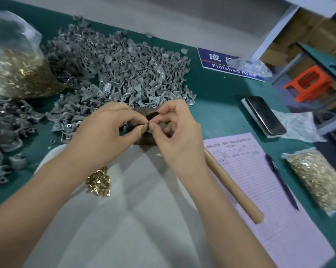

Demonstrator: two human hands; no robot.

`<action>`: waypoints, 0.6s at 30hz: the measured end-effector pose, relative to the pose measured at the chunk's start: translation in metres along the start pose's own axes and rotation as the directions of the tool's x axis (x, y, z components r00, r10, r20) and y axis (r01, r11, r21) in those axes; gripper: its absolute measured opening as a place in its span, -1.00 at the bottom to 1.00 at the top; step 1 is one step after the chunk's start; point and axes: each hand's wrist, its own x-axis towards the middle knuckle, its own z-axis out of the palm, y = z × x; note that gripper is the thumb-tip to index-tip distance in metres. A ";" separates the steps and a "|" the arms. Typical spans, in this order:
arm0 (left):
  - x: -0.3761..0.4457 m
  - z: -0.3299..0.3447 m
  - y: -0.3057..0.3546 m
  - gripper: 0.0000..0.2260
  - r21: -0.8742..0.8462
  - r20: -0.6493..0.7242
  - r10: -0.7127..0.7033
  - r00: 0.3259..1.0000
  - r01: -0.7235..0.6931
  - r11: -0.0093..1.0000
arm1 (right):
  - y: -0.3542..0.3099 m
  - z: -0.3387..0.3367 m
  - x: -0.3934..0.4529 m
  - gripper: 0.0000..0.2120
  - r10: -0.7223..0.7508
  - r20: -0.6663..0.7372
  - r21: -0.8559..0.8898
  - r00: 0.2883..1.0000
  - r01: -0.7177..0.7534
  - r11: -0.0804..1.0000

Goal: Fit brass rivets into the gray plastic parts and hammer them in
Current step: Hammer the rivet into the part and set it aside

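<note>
My left hand [103, 132] and my right hand [174, 132] meet fingertip to fingertip over a dark block [144, 113] at the table's middle. Both pinch something small between thumb and fingers; it is too hidden to name. My left thumb carries a tan bandage. A big heap of gray plastic parts [120, 70] lies just behind the hands. A small pile of loose brass rivets [99, 181] sits on the white cloth [136, 209] under my left forearm. The hammer's wooden handle [234, 187] lies right of my right wrist, its head hidden.
A clear bag of brass rivets [20, 70] stands at the far left, and a smaller bag [317, 180] lies at the right edge. More gray parts [6, 124] lie left. A pink form [263, 190], a pen [281, 180], a phone [263, 115] and a blue sign [229, 64] lie right.
</note>
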 end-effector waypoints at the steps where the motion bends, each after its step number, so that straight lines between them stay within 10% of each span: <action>1: 0.000 0.001 -0.001 -0.88 -0.004 -0.006 -0.007 1.000 0.006 1.000 | 0.000 0.000 0.001 -0.62 0.007 0.009 -0.001 1.000 -0.007 1.000; 11: 0.000 0.002 -0.001 -0.88 -0.018 -0.007 -0.025 1.000 0.025 1.000 | -0.013 0.002 0.004 -0.67 -0.057 0.040 -0.219 0.998 0.064 0.974; 18: -0.002 0.004 -0.001 -0.95 -0.074 -0.001 -0.051 0.999 0.051 0.996 | -0.008 0.002 0.005 -0.69 0.087 0.003 -0.003 0.996 -0.087 0.996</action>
